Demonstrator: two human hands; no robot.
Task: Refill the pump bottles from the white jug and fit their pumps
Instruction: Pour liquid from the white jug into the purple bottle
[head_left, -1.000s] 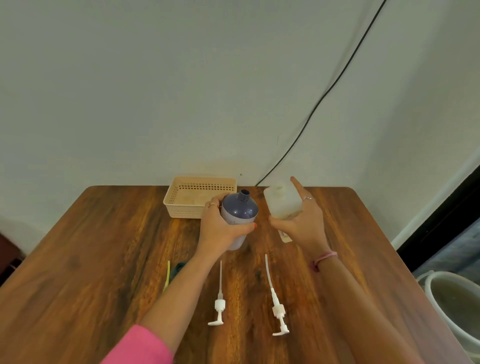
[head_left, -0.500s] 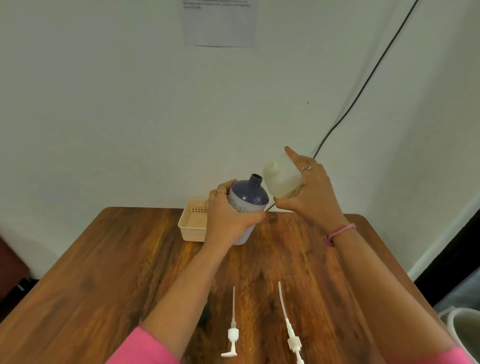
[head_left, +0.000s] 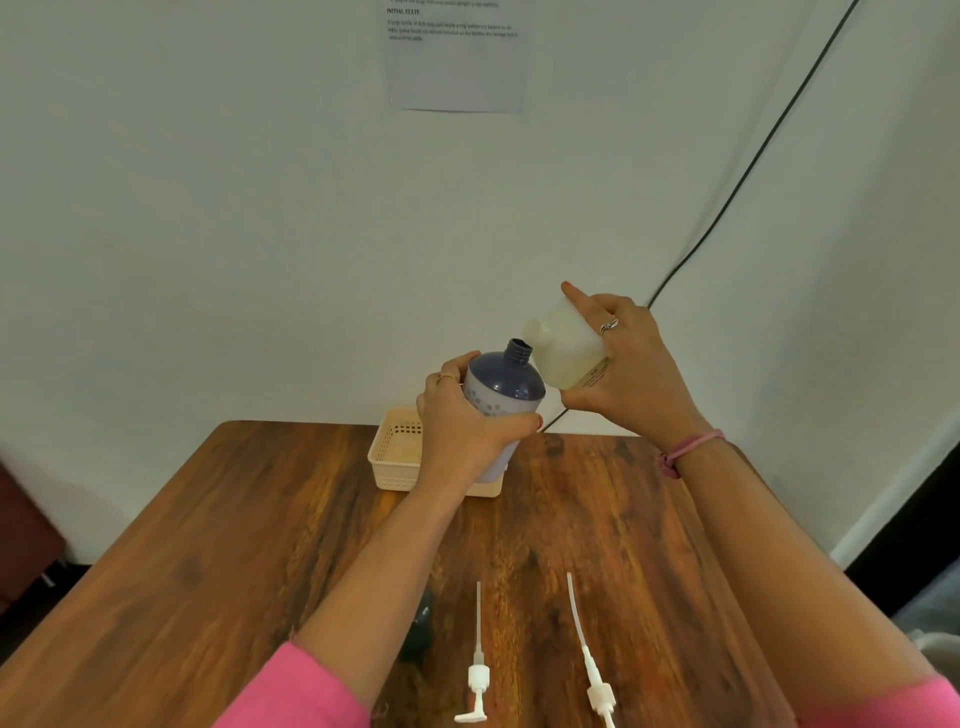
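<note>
My left hand (head_left: 457, 431) grips a purple pump bottle (head_left: 501, 395) with a dark blue shoulder and an open neck, held above the table and leaning right. My right hand (head_left: 623, 374) grips the white jug (head_left: 558, 345), tipped to the left so its upper end sits right next to the bottle's open neck. No liquid stream is visible. Two white pumps with long tubes lie on the wooden table (head_left: 260, 545) near me: one (head_left: 477, 675) left, one (head_left: 592, 675) right.
A beige plastic basket (head_left: 395, 457) stands at the table's back edge, partly behind my left hand. A dark small object (head_left: 421, 623) lies beside my left forearm. A black cable (head_left: 727, 192) runs down the wall. A paper sheet (head_left: 457, 57) hangs on the wall.
Both hands have lifted the bottle and the jug off the table. The jug has tipped left toward the bottle's neck. The view has tilted upward.
</note>
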